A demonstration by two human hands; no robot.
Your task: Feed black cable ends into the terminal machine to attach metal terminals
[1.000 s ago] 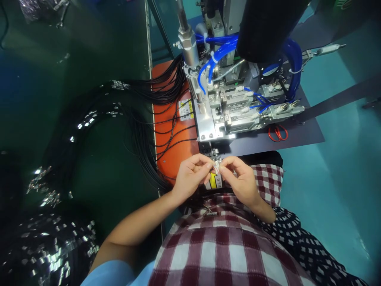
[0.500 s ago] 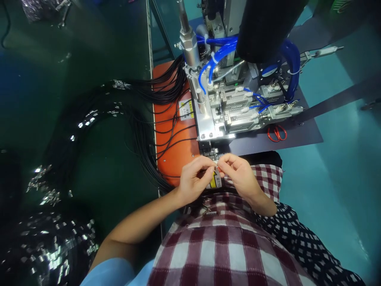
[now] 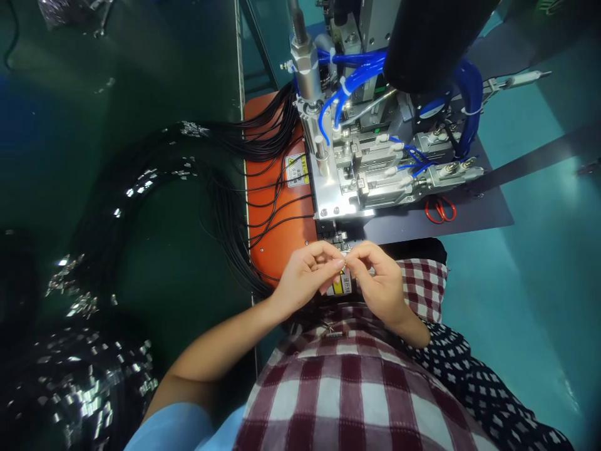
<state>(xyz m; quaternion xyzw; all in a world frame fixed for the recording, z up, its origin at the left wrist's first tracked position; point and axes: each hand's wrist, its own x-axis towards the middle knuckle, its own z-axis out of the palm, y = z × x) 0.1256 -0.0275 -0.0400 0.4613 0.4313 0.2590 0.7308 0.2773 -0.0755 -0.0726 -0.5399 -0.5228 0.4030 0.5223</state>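
My left hand [image 3: 307,272] and my right hand [image 3: 379,275] meet fingertip to fingertip close in front of my apron. Both are closed in a pinch, thumb against forefinger, on something too small to make out. Just beyond the fingers lies the near end of a metal fixture track [image 3: 339,237] on the machine. Partly hidden under the hands is a yellow and white label [image 3: 342,285]. Left of them is the orange machine plate [image 3: 267,235], with thin black cables [image 3: 277,203] running across it toward the machine head [image 3: 328,194].
Bundles of black cables with shiny ends [image 3: 145,172] curve over the dark green tabletop [image 3: 159,250] at left. A heap of more cables [image 3: 89,401] lies nearer. Red-handled scissors [image 3: 440,210] rest on the grey board [image 3: 488,216]. Blue air tubes [image 3: 361,75] loop above the machine.
My fingertips have come closer together, the left hand shifting slightly right. The whole view has moved a little, so the machine appears slightly farther right.
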